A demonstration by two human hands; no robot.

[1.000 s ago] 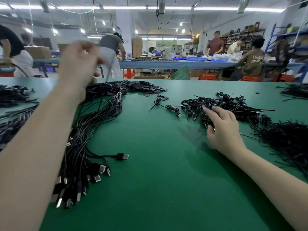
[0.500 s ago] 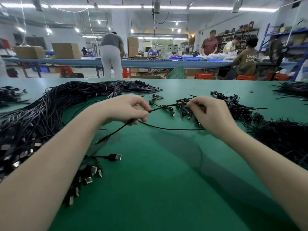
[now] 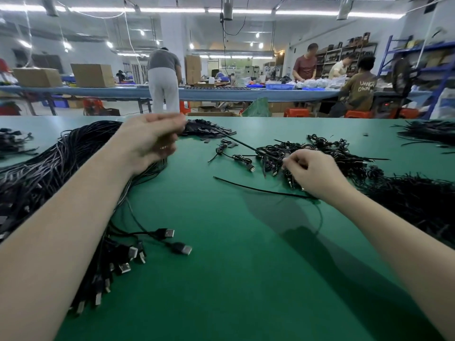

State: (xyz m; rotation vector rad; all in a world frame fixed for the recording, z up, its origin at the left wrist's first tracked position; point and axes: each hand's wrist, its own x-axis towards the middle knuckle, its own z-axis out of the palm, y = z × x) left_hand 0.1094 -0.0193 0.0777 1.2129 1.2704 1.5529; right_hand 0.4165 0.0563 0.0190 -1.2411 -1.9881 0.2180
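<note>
A thin black cable [image 3: 242, 143] stretches taut between my two hands above the green table [image 3: 246, 279]. My left hand [image 3: 150, 141], raised and blurred, pinches its far end over the long bundle of straight USB cables [image 3: 56, 168]. My right hand [image 3: 312, 173] pinches the cable's other end at the near edge of a heap of small coiled cables [image 3: 320, 150]. A loose length of black cable [image 3: 258, 189] lies on the table under my right hand. USB plugs [image 3: 170, 233] fan out from the bundle's near end.
A second dark heap of cables [image 3: 418, 200] lies at the right, more cable piles at the far right [image 3: 430, 132] and far left [image 3: 14, 141]. Beyond the table's far edge, people work at a long blue bench [image 3: 221, 93] with cardboard boxes [image 3: 92, 75].
My left hand has lifted up and to the left, pulling the cable taut. My right hand has dropped toward the coiled heap. The camera view has shifted slightly.
</note>
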